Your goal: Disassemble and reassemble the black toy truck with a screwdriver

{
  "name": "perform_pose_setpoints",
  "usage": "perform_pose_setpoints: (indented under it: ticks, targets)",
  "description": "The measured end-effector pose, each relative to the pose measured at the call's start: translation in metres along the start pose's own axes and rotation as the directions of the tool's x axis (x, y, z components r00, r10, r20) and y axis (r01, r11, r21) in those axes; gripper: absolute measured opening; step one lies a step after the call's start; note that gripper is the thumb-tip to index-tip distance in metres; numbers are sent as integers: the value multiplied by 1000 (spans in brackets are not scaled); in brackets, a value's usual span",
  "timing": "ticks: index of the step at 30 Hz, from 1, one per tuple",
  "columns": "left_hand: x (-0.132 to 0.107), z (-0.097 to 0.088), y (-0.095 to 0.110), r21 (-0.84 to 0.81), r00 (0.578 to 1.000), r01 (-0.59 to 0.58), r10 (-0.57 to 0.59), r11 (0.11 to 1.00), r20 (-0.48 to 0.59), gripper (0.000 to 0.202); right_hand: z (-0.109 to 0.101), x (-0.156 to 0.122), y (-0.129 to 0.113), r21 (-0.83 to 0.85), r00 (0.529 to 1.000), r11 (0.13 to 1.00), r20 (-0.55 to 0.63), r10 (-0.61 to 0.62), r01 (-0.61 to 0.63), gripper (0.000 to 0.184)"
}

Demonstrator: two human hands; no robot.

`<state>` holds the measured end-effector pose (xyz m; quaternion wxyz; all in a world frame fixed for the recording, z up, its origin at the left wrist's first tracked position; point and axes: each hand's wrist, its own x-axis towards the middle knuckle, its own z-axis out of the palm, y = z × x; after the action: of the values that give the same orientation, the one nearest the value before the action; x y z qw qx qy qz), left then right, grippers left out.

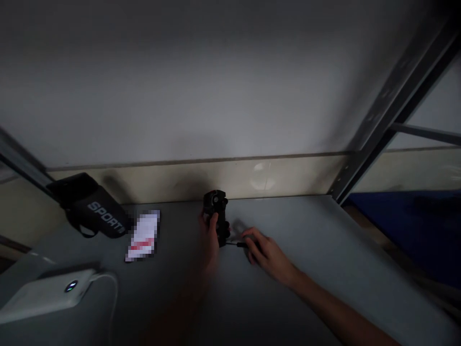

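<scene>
Flat grey tabletop (309,226), with a black cylindrical SPORT bottle pouch (104,214) and a boxy white power bank (45,294) off left. Left hand (210,240)'s wrapped round a black plastic game controller (222,216) near the back edge; right hand (264,252)'s pinching a slim black-handled screwdriver (241,245), tip by the controller's near end.

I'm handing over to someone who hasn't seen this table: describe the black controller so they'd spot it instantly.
Find the grey table and follow it to the wall. Near the middle of that far edge, the left hand grips the black controller, its long side running up the picture. Unlike the black pouch lettered SPORT farther left, it has knobs jutting from its right side.
</scene>
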<state>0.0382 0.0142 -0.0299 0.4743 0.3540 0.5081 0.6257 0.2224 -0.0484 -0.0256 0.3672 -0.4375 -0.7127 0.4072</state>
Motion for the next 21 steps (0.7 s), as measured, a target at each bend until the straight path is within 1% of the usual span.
perform_pose_setpoints:
  ticks: [4, 6, 12, 15, 17, 18, 21]
  targets:
    - [-2, 0, 2, 3, 1000, -7, 7, 1000, -10, 73, 0, -1, 1, -16, 999, 999, -26, -43, 43, 20]
    - [-3, 0, 2, 2, 1000, -2, 2, 1000, -15, 74, 1, -1, 2, -33, 997, 998, -50, -61, 59, 20]
    - [-5, 2, 5, 3, 1000, 16, -16, 1000, -6, 76, 0, 0, -1, -68, 999, 997, -51, 20, -23, 29]
    - [-5, 3, 5, -17, 1000, 12, -12, 1000, -3, 80, 0, -1, -1, -59, 997, 998, -70, -35, 31, 24]
    - [-4, 2, 5, -35, 1000, 12, -13, 999, -3, 82, 0, -1, 1, -30, 996, 998, -68, -61, 59, 24]
    - [-4, 2, 4, -40, 1000, 14, -14, 999, -3, 82, 0, -1, 1, -14, 996, 999, -67, -51, 50, 26]
    - [-3, 1, 3, -37, 1000, 25, -25, 999, -1, 79, 0, -1, 1, -2, 998, 1000, -57, 29, -30, 31]
